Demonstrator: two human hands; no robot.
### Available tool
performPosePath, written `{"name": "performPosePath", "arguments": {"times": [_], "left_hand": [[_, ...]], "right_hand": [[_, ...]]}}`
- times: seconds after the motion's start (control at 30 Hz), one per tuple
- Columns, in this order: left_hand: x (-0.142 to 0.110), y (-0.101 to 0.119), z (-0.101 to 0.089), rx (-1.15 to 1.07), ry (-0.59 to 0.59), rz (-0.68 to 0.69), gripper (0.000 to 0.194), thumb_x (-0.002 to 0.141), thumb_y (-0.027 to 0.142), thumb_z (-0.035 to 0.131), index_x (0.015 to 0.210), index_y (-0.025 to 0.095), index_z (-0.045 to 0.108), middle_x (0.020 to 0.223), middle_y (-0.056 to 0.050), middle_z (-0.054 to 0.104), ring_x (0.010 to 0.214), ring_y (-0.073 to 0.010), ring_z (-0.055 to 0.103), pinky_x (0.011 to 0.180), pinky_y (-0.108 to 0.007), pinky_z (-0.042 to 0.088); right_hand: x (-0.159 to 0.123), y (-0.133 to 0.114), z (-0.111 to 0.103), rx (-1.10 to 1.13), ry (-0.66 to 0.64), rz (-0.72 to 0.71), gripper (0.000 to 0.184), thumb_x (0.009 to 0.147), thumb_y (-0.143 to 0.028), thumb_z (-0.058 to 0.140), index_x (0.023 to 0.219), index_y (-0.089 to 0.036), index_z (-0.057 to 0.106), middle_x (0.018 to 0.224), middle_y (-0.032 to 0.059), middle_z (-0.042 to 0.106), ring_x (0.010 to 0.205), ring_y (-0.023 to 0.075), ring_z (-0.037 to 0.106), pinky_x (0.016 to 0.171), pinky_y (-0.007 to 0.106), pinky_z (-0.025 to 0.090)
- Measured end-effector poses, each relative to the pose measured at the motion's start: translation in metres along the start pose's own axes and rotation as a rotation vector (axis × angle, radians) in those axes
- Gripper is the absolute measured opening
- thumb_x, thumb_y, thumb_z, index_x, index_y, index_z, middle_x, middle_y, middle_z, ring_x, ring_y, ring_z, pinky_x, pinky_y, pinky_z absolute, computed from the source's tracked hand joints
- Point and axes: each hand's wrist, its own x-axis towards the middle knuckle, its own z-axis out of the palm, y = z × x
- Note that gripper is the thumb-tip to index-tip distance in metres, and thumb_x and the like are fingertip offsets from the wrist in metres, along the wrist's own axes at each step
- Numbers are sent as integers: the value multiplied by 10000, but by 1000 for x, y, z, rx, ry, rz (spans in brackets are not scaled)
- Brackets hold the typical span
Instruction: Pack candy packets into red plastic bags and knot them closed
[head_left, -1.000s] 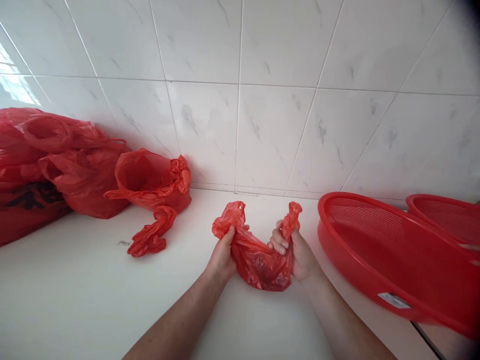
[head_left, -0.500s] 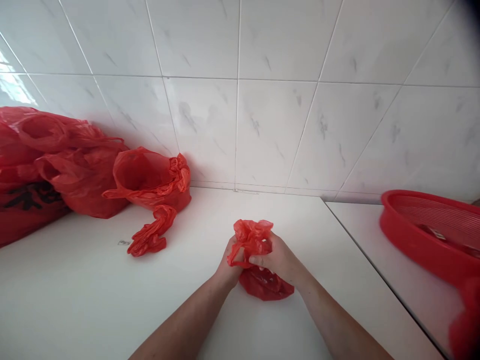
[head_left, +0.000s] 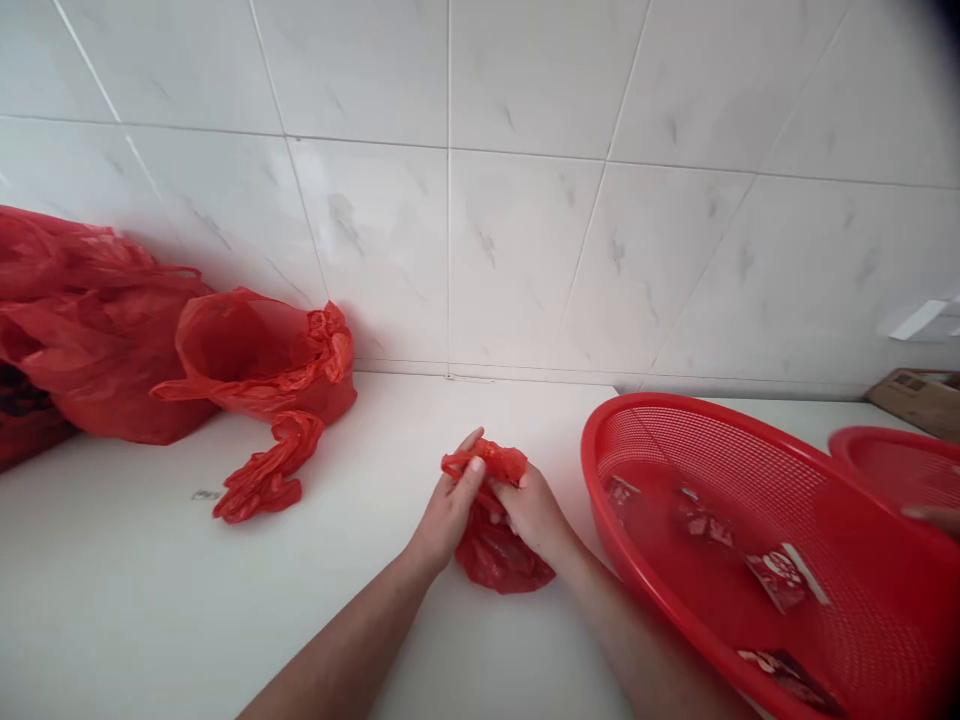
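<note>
Wall: glossy pale tiles with grey veining (head_left: pixel 525 80), filling twelve o'clock.
Worktop: a smooth white worktop (head_left: pixel 150 620) spanning the lower half.
Basket: a large oval red plastic mesh basket (head_left: pixel 720 460) at four o'clock, just beside the right forearm, probably for easy reach; small red printed packets (head_left: pixel 784 578) lie scattered inside.
Bag heap: bulging red plastic bags (head_left: pixel 112 360) at nine o'clock, close to the wall, which likely props them.
Gaping bag: a wide-mouthed red plastic bag (head_left: pixel 270 370), right of the heap.
Held bag: a small translucent red plastic bag (head_left: pixel 502 560) at six o'clock, its neck bunched, apparently so the contents sit below the grip.
Loose plastic: a limp, crumpled red bag (head_left: pixel 262 470) at eight o'clock.
Hands: left hand (head_left: pixel 442 515) and right hand (head_left: pixel 536 510) nearly meet, both clamped on that neck; forearms enter from seven and five o'clock, left thumb pointing up, some fingers hidden.
</note>
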Motion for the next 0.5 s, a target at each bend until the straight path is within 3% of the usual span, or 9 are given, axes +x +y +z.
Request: {"name": "performPosePath", "arguments": {"times": [0.07, 0.13, 0.2, 0.27, 0.33, 0.43, 0.5], "left_hand": [[3, -2, -4, -37, -5, -61, 441, 840, 524, 451, 1025, 159, 616, 620, -44, 612, 750, -230, 634, 671, -310, 484], [7, -3, -9, -97, 6, -99, 413, 834, 511, 464, 742, 143, 628, 604, -56, 607, 674, -208, 622, 616, -287, 478], [10, -4, -13, -161, 48, -139, 354, 810, 453, 530, 648, 144, 587, 603, -48, 604, 607, -178, 601, 563, -264, 467], [13, -3, -15, -223, 75, -169, 255, 780, 384, 589, 703, 141, 601, 626, -35, 609, 579, -157, 587, 539, -249, 462], [15, -1, -15, -283, 84, -165, 212, 769, 336, 615, 855, 143, 633, 722, -43, 638, 637, -152, 606, 587, -250, 482], [17, 1, -13, -349, 136, -128, 327, 776, 305, 623, 1075, 171, 606, 906, -66, 659, 777, -153, 627, 715, -257, 500], [17, 2, -12, -370, 144, -104, 320, 789, 305, 615, 1079, 170, 603, 947, -73, 657, 817, -156, 626, 752, -260, 497]], "right_hand": [[-1, 1, -1, 19, -61, 0, 164, 816, -362, 514, 892, -222, 548, 507, -52, 499, 413, 92, 406, 378, 204, 269], [-2, 1, -4, 103, -155, -11, 203, 812, -330, 522, 988, -231, 536, 558, -47, 543, 403, 80, 382, 400, 210, 279], [-2, 1, -9, 235, -274, -42, 265, 814, -368, 529, 1043, -236, 527, 669, -22, 594, 428, 72, 390, 448, 222, 308], [-2, 2, -14, 365, -357, -50, 357, 832, -503, 473, 1052, -230, 538, 734, 0, 598, 462, 77, 405, 479, 233, 322], [-1, 4, -17, 416, -372, -29, 433, 837, -581, 418, 994, -207, 571, 662, -9, 555, 481, 84, 406, 490, 231, 319], [-1, 5, -18, 371, -318, 16, 246, 781, -434, 604, 817, -192, 574, 561, -52, 477, 507, 79, 424, 528, 213, 340], [-1, 5, -18, 334, -284, 19, 200, 705, -280, 692, 813, -205, 542, 675, -46, 550, 597, 94, 507, 601, 223, 396]]}}
